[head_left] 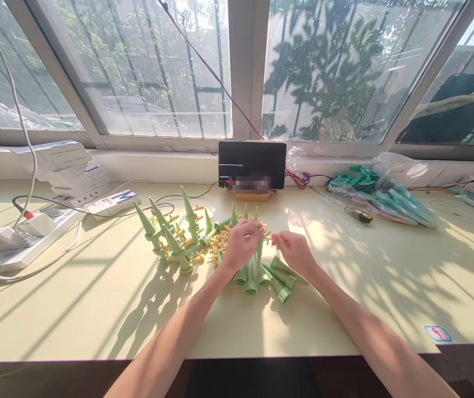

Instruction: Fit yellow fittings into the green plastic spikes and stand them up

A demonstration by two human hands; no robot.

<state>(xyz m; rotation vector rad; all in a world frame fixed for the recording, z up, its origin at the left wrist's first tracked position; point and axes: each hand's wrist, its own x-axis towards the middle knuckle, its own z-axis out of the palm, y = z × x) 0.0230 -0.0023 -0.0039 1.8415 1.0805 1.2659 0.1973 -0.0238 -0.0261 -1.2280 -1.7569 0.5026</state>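
Observation:
My left hand (243,243) is closed, its thumb and fingers pinched on a green plastic spike (260,250) that shows below the fingertips. Just to its right, my right hand (295,249) is closed on a small yellow plastic valve (268,239), mostly hidden by the fingers. Several hollow green cones (250,284) lie under the hands with their ribbed open ends towards me. A heap of small yellow fittings (219,243) sits left of my left hand, partly covered by it. Further left, green spikes with yellow valves fitted (185,257) stand upright in a group.
A black screen (251,163) stands on a small cardboard box (252,196) by the window. White boxes (66,171) and a power strip (33,243) with cables are at the left. Bagged green parts (402,202) and a black-yellow cutter (363,216) lie at the right.

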